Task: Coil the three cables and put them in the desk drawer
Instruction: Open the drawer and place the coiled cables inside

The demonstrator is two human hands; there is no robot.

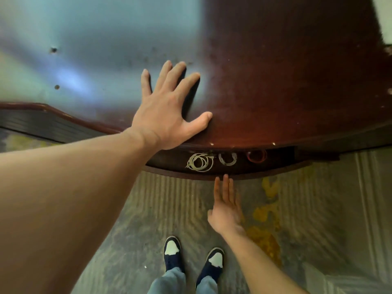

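From the head camera, the left hand (167, 111) lies flat on the dark wooden desk top (286, 81), fingers straight and spread, thumb out along the near edge, forearm reaching in from the lower left; it holds nothing. Below the edge, the drawer (275, 169) stands partly open. Inside sit three coiled cables in a row: a pale coil (200, 162) on the left, a smaller grey coil (228, 159) just beside it, and a red coil (256, 155) to the right, partly under the desk top. The right hand (226, 205) is extended, fingers straight and together, fingertips touching the drawer's front edge, gripping nothing. Two dark-and-white shoes (172, 254) stand on the patterned floor (318, 209).
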